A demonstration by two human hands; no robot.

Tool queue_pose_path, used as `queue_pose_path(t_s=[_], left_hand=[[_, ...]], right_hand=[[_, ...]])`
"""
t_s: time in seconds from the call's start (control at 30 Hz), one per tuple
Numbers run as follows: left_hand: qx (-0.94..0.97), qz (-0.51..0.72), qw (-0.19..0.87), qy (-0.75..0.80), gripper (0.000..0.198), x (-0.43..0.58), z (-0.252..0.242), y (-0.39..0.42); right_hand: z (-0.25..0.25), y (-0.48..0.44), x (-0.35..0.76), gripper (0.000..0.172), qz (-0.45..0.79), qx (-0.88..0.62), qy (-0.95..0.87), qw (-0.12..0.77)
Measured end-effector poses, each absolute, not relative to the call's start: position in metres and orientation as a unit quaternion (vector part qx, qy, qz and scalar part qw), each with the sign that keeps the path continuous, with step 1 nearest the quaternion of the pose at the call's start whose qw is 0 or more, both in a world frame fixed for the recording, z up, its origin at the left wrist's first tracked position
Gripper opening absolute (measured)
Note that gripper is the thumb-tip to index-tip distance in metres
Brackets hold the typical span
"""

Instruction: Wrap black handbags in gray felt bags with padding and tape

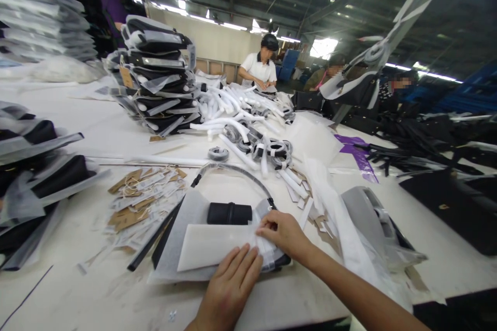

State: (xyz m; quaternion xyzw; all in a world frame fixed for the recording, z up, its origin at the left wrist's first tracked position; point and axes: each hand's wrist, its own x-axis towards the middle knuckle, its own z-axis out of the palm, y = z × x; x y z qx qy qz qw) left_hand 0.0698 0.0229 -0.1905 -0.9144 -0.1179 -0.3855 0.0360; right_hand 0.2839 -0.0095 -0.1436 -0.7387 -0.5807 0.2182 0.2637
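A long white tabletop (70, 114) fills a dim hall; ceiling strip lights (233, 26) glow at twelve o'clock.

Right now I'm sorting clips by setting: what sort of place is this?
Probably a bag factory's packing floor: a tall stack of black bags in clear plastic sleeves, a heap of white foam-wrapped straps, and loose brown paper tags on a long white table.

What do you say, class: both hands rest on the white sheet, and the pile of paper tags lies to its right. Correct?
No. In the head view the pile of paper tags lies to the left of the white sheet, not the right. The left hand and right hand do rest on it.
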Motion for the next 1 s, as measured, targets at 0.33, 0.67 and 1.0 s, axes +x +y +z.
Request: queue_pose_path(t_s=[0.33,0.67,1.0], left_hand=[[-0.937,-0.315,0.067,-0.135,0.047,0.071,-0.185,0.021],[-0.927,-0.326,0.110,-0.149,0.040,0.081,-0.211,0.021],[-0.950,-0.264,0.160,-0.054,0.062,0.067,-0.199,0.039]], right_hand=[[-0.147,-0.007,0.286,0.020,0.238,-0.743,-0.564,0.270],[-0.145,-0.002,0.285,0.007,0.159,-0.741,-0.573,0.312],[-0.096,-0.170,0.392,0.025,-0.054,-0.836,-0.413,0.357]])
